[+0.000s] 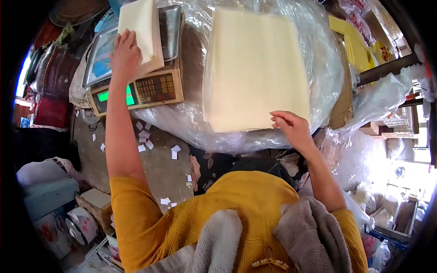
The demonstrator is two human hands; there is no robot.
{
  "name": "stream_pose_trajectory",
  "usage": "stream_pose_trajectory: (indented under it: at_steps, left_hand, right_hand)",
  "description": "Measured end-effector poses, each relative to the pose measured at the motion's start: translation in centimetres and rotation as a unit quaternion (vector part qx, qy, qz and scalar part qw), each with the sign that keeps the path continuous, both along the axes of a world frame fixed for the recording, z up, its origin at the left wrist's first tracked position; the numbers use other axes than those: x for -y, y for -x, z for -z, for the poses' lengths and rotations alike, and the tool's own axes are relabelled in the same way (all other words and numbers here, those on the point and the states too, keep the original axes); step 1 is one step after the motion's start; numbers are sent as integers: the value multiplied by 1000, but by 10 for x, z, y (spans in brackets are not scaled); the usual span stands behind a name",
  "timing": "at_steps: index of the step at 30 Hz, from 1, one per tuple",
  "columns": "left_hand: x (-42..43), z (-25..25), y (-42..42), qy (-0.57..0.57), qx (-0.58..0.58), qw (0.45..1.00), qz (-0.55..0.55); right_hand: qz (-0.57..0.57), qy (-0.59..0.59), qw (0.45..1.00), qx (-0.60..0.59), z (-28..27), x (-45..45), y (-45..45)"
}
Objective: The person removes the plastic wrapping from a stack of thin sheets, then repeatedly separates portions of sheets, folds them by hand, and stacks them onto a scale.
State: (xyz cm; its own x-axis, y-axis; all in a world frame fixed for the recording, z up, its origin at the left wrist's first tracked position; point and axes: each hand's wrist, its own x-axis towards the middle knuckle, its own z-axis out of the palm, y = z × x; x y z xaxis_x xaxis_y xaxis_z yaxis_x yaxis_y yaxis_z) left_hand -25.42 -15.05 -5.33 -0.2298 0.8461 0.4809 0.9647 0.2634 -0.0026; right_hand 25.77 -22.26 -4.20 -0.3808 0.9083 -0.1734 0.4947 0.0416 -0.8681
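Observation:
My left hand (126,53) lies flat, fingers slightly spread, on a folded bundle of cream sheets (139,25). That bundle rests on the metal pan (169,32) of a digital scale (157,86) with a keypad and a lit green display. In front of me is a wide, flat stack of cream sheets (257,68); I cannot tell the material. Over its near right corner is my right hand (293,127), thumb and fingers drawn together. Whether a sheet edge is between those fingertips, I cannot make out.
Clear plastic wrap (318,50) covers the work surface under the stack. Yellow packaging (350,43) lies at the right. Small white paper scraps (144,134) litter the floor, and a cardboard box (96,202) stands at lower left.

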Motion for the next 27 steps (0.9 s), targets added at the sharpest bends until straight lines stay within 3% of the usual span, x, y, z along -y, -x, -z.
stream_pose_trajectory:
  at_steps: [4,6,10,12,15,19,20,22,24,25,26,27]
  left_hand:
    - [1,1,9,-59,33,994,88]
    - [8,-19,-7,-168,17,983,76]
    - [50,-54,-86,-321,47,940,108]
    - [65,-44,-121,-320,112,934,114]
    - [83,-12,-157,-296,196,925,134]
    - [109,13,-210,-290,284,897,175]
    - [115,15,-218,-277,243,903,220]
    - [129,53,-227,-192,260,876,359]
    - [137,42,-253,-7,315,878,361]
    - [139,37,-263,103,301,896,308]
    - [134,37,-264,107,272,905,309]
    - [129,38,-263,111,243,913,308]
  right_hand:
    - [-158,-238,953,102,14,0,36]
    - [-224,-313,913,132,29,-3,53]
    - [-308,-372,852,203,43,-5,79]
    - [-354,-389,806,271,46,-7,85]
    - [-358,-413,792,272,52,-6,88]
    - [-366,-349,818,275,62,-8,94]
    - [-367,-305,835,275,67,-11,96]
    - [-293,-257,905,172,54,-17,90]
    - [-114,-105,985,71,30,-35,81]
    - [-20,-2,1000,16,10,-49,73]
    - [72,103,991,-40,-1,-56,63]
    - [52,105,990,-80,8,-64,53]
